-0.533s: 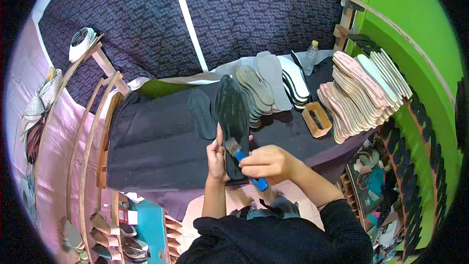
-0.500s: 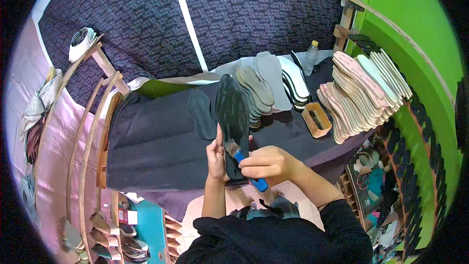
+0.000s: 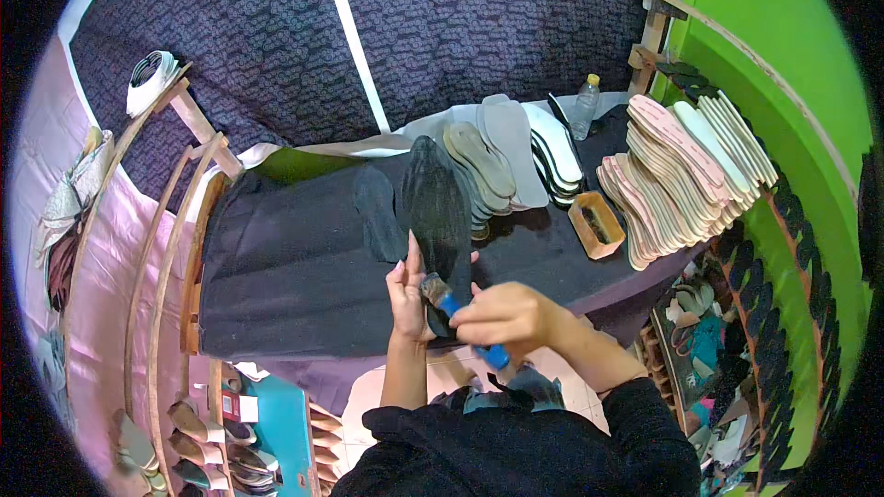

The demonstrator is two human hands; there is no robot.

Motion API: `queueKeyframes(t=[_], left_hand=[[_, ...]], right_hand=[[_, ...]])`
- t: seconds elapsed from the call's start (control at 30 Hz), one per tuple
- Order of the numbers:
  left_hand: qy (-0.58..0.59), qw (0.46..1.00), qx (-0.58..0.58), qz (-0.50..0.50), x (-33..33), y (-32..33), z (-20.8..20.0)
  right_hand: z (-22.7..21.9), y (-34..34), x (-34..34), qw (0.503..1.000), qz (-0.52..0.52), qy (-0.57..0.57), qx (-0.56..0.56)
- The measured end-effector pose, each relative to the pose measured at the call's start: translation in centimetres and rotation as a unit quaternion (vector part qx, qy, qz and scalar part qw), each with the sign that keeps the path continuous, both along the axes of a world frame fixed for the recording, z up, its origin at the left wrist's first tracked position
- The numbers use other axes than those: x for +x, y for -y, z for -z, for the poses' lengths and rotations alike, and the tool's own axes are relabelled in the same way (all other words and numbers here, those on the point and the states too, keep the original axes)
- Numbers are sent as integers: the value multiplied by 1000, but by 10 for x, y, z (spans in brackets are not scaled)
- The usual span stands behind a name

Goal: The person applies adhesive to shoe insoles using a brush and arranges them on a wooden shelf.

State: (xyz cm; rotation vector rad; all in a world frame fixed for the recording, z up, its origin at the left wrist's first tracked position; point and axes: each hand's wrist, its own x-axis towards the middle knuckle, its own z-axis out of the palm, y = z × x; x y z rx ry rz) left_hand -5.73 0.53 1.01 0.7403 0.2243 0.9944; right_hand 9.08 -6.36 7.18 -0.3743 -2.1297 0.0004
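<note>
A long black shoe sole piece (image 3: 436, 207) is held up over the black-covered table by my left hand (image 3: 407, 304), its fingers along the piece's edges. My right hand (image 3: 502, 317) is closed round the blue handle of a brush (image 3: 436, 289). The bristles lie against the lower part of the black piece. Another black sole-shaped piece (image 3: 376, 212) rests on the table just left of the held one. The underside of the held piece is hidden.
Stacks of beige insoles (image 3: 488, 166), white ones (image 3: 554, 152) and pink-cream ones (image 3: 658, 175) stand to the right. Among them are a wooden box (image 3: 597, 225) and a clear bottle (image 3: 586, 109). Curved wooden rails (image 3: 147, 294) rise at left; shoe parts (image 3: 198, 442) fill shelves below.
My right hand and the brush have shifted slightly, the handle end going a little to the right. The black piece in my left hand has barely moved.
</note>
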Motion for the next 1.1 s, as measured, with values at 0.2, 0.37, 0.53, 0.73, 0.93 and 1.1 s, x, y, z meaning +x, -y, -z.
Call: queueKeyframes(t=[0.2,0.37,0.53,0.73,0.93,1.1], left_hand=[[62,996,-55,-32,3,2,-4],[57,994,-64,66,-3,-3,0],[85,995,-52,27,6,1,-5],[103,992,-74,29,3,-1,-7],[105,993,-58,-3,6,6,-13],[138,988,-66,20,7,5,-14]], right_hand=[[0,-3,10,998,56,-32,-5],[7,13,-1,996,-36,20,-84],[-2,5,5,999,37,-33,-5],[7,16,2,996,-59,-6,-69],[2,9,9,996,21,-71,-42],[20,13,5,998,-21,-49,-14]])
